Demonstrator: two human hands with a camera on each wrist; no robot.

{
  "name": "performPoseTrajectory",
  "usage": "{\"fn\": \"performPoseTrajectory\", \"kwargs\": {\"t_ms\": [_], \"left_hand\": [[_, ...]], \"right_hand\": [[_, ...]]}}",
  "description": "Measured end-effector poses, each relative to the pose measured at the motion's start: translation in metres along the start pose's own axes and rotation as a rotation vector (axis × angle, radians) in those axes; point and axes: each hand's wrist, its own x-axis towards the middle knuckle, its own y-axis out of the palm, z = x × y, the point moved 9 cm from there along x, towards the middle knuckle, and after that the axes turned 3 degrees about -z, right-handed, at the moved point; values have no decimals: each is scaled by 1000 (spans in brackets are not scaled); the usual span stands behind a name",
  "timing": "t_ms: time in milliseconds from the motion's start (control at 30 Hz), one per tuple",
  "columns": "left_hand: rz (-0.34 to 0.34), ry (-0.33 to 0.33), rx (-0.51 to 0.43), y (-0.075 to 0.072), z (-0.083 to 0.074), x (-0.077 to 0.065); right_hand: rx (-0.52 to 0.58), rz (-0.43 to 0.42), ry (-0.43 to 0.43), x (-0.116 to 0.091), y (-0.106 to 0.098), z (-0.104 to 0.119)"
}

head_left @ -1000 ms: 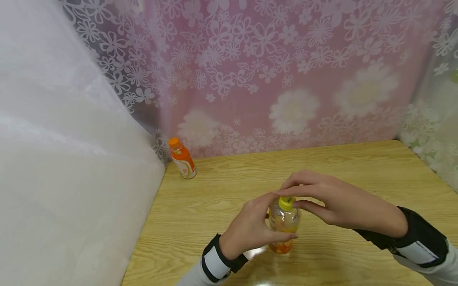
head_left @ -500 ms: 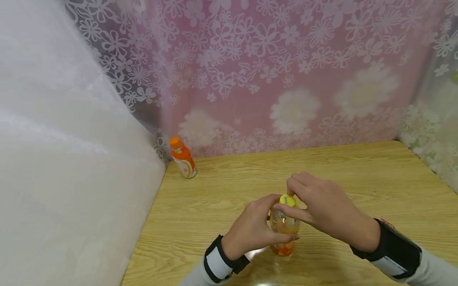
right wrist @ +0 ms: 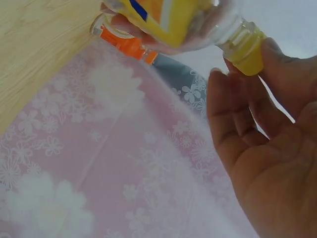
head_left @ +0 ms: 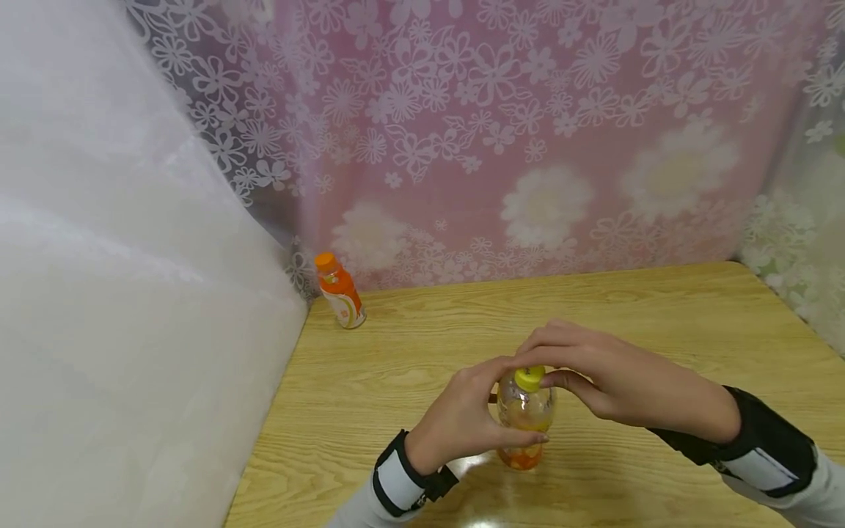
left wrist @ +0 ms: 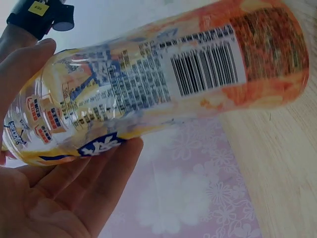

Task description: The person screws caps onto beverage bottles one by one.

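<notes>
The left hand grips the clear plastic orange-drink bottle mid-counter; the right hand pinches its yellow screw cap. A hard twist could tip or squeeze it, spilling juice.

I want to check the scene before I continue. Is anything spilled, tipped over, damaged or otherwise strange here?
Nothing stands out. The bottle stands upright on the table, the left hand gripping its body, the right hand pinching its yellow cap. The orange bottle stands at the back corner. No spill shows.

Barcode and illegible small print on bottle label
</notes>
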Motion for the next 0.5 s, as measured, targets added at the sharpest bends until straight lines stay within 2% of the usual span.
{"fn": "performPoseTrajectory", "kwargs": {"t_ms": [100, 267, 367, 500], "left_hand": [[-33, 9, 25, -2, -1, 0], [-67, 3, 35, -3, 1, 1], [-81, 8, 52, -4, 1, 2], [-103, 7, 97, -3, 2, 2]], "right_hand": [[-12, -31, -10, 1, 0, 1], [-55, -82, 22, 1, 3, 1], [-75, -125, 84, -1, 6, -2], [-82, -172, 214, -4, 13, -9]]}}
